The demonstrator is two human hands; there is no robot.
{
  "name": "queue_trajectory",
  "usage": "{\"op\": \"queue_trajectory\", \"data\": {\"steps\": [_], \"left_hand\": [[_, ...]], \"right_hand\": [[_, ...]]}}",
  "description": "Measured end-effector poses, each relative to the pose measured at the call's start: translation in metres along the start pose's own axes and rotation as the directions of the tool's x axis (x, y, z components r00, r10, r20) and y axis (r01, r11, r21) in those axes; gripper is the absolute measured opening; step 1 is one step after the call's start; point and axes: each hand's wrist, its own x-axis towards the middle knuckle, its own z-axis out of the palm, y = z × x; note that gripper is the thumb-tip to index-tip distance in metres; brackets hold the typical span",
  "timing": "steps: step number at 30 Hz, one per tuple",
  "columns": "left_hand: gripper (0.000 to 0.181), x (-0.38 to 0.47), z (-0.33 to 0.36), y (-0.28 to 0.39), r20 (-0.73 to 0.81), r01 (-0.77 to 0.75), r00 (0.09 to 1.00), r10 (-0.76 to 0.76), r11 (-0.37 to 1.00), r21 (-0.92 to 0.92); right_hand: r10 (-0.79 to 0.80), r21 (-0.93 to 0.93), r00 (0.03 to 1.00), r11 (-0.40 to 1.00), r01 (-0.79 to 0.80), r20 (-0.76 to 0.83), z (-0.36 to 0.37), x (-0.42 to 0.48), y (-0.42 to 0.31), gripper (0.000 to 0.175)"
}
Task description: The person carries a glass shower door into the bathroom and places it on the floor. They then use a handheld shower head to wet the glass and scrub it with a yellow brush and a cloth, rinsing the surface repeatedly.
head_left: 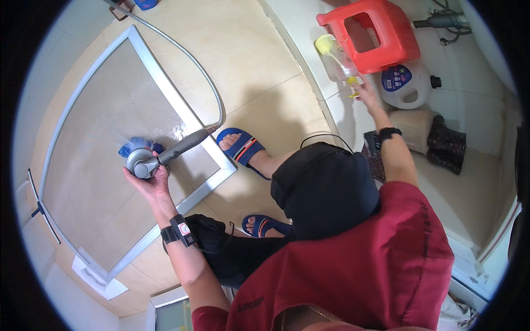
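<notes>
My left hand point(155, 182) grips a grey handheld shower head point(143, 163) near its head end. A blue scrubber or cloth point(134, 147) shows partly from behind the shower head, with what looks like water spraying over it. Both are above a white-framed see-through panel point(103, 95), apparently a window screen, lying on wet floor tiles. My right hand point(365, 95) reaches out to the right and holds the yellow top of a clear plastic spray bottle point(341, 62). Part of the bottle's top is hidden by my fingers.
A red plastic jug point(397, 37) and a white detergent jug point(408, 93) stand right, near rubber boots point(445, 140). The metal shower hose point(198, 66) curves across the top. A raised ledge point(290, 49) borders the floor. A squeegee point(40, 207) and white drain cover point(97, 277) are left.
</notes>
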Motion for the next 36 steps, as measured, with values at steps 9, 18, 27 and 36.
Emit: {"op": "queue_trajectory", "data": {"steps": [9,18,27,36], "left_hand": [[0.064,0.006,-0.008,-0.004,-0.002,0.009,1.0,-0.009,0.998,-0.055],[0.059,-0.01,0.007,-0.019,-0.046,0.062,0.997,-0.067,0.992,-0.106],[0.055,-0.011,0.014,-0.036,0.066,0.043,0.997,-0.039,0.997,-0.067],[0.045,-0.046,0.052,-0.061,0.189,0.013,0.982,-0.004,0.999,-0.047]], "right_hand": [[-0.346,-0.733,0.932,0.661,0.16,-0.109,-0.139,0.003,-0.014,0.039],[0.001,-0.972,0.978,0.111,0.206,0.208,-0.183,0.051,0.071,0.038],[-0.181,-0.909,0.906,0.101,0.403,0.382,-0.16,0.105,0.029,0.05],[-0.614,0.373,0.034,0.522,0.767,0.789,0.236,-0.13,-0.295,0.066]]}}
